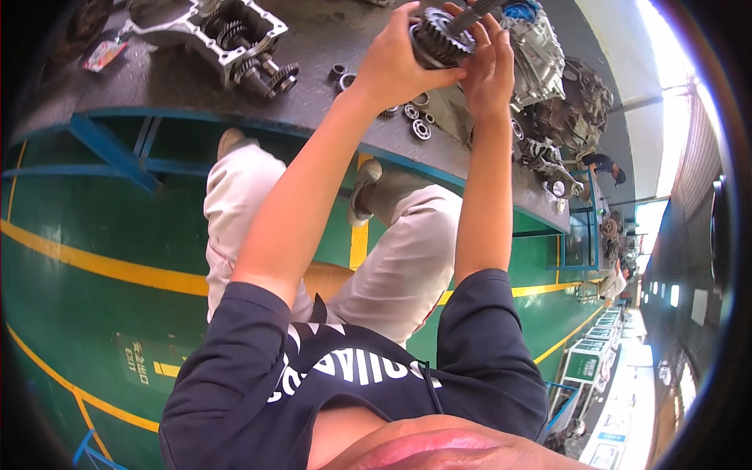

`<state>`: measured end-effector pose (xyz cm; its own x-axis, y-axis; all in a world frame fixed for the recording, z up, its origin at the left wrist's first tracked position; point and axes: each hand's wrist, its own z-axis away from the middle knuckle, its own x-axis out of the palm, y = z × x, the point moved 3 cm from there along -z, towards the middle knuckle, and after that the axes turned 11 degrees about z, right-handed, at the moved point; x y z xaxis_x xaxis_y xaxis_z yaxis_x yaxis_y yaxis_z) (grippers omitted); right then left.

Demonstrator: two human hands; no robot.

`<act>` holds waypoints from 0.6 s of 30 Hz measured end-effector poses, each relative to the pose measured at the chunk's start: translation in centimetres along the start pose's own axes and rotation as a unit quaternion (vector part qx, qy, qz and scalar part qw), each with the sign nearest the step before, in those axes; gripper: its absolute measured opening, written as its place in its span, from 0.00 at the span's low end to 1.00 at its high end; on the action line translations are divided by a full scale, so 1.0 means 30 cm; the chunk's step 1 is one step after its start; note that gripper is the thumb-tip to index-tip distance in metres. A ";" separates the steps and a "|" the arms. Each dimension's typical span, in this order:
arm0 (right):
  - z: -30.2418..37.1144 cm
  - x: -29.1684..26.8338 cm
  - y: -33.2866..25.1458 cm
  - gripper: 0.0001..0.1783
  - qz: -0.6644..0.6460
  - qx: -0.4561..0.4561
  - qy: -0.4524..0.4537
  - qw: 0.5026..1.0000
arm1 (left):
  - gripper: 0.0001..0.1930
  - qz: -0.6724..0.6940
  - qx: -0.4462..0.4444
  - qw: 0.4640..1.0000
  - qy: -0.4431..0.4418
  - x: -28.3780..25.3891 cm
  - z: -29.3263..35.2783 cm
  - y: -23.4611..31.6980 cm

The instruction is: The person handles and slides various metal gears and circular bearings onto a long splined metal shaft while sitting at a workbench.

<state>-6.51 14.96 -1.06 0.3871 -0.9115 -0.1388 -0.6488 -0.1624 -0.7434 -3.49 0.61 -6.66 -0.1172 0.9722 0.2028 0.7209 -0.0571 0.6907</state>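
Both arms reach forward over the workbench. Between my hands is a gear shaft, a dark toothed gear stack with a splined grey shaft pointing up and right. My left hand grips the gear stack from the left, its thumb stretched under the near side. My right hand is closed around the right side, with fingers behind the shaft. Part of the stack is hidden by the hands. Below them on the bench lie small ball bearings and a dark ring.
An opened gearbox housing with gears stands at the bench's left. More metal castings crowd the right side. The blue bench frame runs above a green floor with yellow lines. Other people are farther off at the right.
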 end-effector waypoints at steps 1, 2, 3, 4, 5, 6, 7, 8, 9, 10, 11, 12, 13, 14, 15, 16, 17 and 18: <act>0.000 0.036 -0.008 0.28 0.006 0.057 -0.001 0.998 | 0.52 0.009 0.011 1.000 0.007 -0.011 -0.001 -0.008; 0.006 0.062 -0.041 0.30 0.064 0.096 -0.028 0.993 | 0.52 0.018 0.023 0.999 0.015 -0.021 0.002 -0.014; 0.008 0.045 -0.034 0.30 0.086 0.097 -0.039 0.991 | 0.52 0.020 0.019 0.999 0.019 -0.012 0.003 -0.017; 0.009 0.028 -0.032 0.30 0.108 0.098 -0.050 0.988 | 0.51 0.008 0.024 0.999 0.027 -0.005 0.005 -0.016; 0.015 0.014 -0.025 0.30 0.111 0.102 -0.054 0.987 | 0.50 -0.005 0.030 0.999 0.033 0.002 0.009 -0.013; 0.015 0.015 -0.023 0.30 0.094 0.099 -0.049 0.989 | 0.50 -0.004 0.028 0.999 0.038 0.004 0.011 -0.015; 0.014 0.015 -0.022 0.30 0.078 0.094 -0.044 0.992 | 0.47 0.003 0.016 0.999 0.034 0.007 0.013 -0.018; 0.015 0.016 -0.021 0.30 0.079 0.096 -0.047 0.991 | 0.45 0.011 0.006 0.999 0.031 0.010 0.014 -0.020; 0.019 0.026 -0.027 0.31 0.097 0.108 -0.036 0.989 | 0.45 0.011 0.005 0.999 0.034 0.007 0.017 -0.018; 0.021 0.034 -0.035 0.31 0.115 0.119 -0.025 0.986 | 0.42 0.026 0.001 0.999 0.040 0.004 0.019 -0.017; 0.018 0.037 -0.046 0.31 0.116 0.120 -0.028 0.986 | 0.40 0.040 -0.002 0.998 0.046 0.001 0.021 -0.017; 0.017 0.034 -0.059 0.30 0.165 0.132 -0.031 0.977 | 0.40 0.041 -0.003 0.998 0.048 0.000 0.021 -0.010; 0.016 0.033 -0.069 0.29 0.213 0.143 -0.034 0.966 | 0.38 0.048 -0.005 0.997 0.054 -0.002 0.020 -0.004; 0.018 0.036 -0.079 0.29 0.214 0.144 -0.036 0.966 | 0.36 0.055 -0.007 0.997 0.060 -0.005 0.018 0.001; 0.020 0.039 -0.089 0.28 0.242 0.174 -0.029 0.954 | 0.36 0.056 -0.007 0.997 0.062 -0.005 0.017 0.004; 0.017 0.042 -0.093 0.28 0.257 0.188 -0.027 0.947 | 0.35 0.047 0.007 0.996 0.071 -0.008 0.016 0.010; 0.016 0.046 -0.096 0.28 0.271 0.203 -0.024 0.940 | 0.34 0.039 0.022 0.996 0.080 -0.012 0.017 0.016; 0.008 0.053 -0.102 0.27 0.278 0.188 -0.042 0.941 | 0.34 0.039 0.022 0.996 0.081 -0.012 0.016 0.018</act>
<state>-3.74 14.11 0.84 0.1158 -0.7804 -0.6145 -0.4943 0.4913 -0.7171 -2.72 0.35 -6.70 -0.1656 0.9152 0.3675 0.7610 -0.1184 0.6378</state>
